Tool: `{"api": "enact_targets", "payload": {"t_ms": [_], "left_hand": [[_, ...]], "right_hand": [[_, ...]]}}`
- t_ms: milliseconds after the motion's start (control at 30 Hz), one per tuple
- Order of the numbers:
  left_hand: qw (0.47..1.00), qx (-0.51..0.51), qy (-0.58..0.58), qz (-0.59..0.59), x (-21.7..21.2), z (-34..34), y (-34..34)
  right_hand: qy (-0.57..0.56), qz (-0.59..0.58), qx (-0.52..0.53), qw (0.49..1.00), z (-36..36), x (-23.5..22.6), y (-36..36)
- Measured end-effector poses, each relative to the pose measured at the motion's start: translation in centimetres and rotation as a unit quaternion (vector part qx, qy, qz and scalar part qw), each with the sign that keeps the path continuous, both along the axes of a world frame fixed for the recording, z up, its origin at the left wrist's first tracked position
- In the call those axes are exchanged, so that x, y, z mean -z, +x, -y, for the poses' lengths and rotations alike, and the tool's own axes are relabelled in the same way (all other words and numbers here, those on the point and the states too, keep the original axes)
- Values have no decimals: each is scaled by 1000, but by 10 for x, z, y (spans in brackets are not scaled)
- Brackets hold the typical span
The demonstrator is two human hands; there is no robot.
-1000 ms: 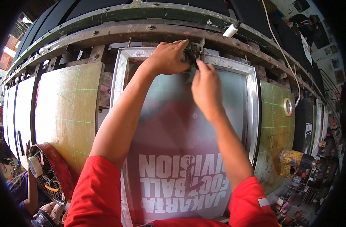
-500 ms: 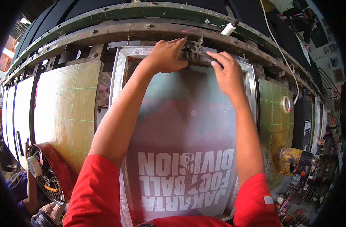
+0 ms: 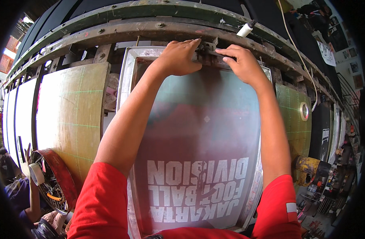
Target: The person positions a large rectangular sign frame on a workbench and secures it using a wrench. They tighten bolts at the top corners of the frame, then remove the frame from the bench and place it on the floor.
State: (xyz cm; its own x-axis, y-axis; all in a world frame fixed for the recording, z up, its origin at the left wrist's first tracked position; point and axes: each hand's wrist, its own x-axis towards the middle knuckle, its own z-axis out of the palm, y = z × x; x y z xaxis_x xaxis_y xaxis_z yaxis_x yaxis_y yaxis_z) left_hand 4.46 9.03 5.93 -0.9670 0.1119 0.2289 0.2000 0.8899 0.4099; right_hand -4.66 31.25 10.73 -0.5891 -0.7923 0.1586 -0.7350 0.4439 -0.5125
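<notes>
A metal-framed printing screen (image 3: 124,79) with grey-green mesh (image 3: 202,131) and pale mirrored lettering lies in front of me, reaching to a rusty steel rail (image 3: 122,32). A small dark metal clamp (image 3: 208,49) sits at the middle of the frame's far edge. My left hand (image 3: 178,57) lies over the frame's far edge with its fingertips on the clamp's left side. On the clamp's right side rests my right hand (image 3: 242,63), fingers curled on it. Both arms wear red sleeves.
Yellow-green gridded boards (image 3: 70,119) flank the screen, another (image 3: 294,119) on the right. A white tube (image 3: 246,30) lies on the rail. A red-rimmed round fan (image 3: 51,183) and another person (image 3: 19,195) are at lower left. A yellow power tool (image 3: 308,169) lies lower right.
My right hand has slid right and away, from just below the clamp to its right side. My left hand stays on the far edge. The view has dipped slightly.
</notes>
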Motion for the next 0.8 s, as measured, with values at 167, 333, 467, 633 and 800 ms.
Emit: {"api": "enact_targets", "payload": {"t_ms": [167,333,467,633,800], "left_hand": [[1000,-1,2,3,-1,0,0],[1000,-1,1,1,-3,-2,-1],[1000,1,6,-7,-2,0,1],[1000,-3,9,2,-4,0,2],[1000,-3,4,-1,-2,-1,-1]], "right_hand": [[-7,-77,61,995,3,11,23],[-20,-99,126,987,6,19,41],[61,-171,162,970,16,20,69],[117,-230,193,947,26,22,100],[133,-223,193,946,32,19,116]]}}
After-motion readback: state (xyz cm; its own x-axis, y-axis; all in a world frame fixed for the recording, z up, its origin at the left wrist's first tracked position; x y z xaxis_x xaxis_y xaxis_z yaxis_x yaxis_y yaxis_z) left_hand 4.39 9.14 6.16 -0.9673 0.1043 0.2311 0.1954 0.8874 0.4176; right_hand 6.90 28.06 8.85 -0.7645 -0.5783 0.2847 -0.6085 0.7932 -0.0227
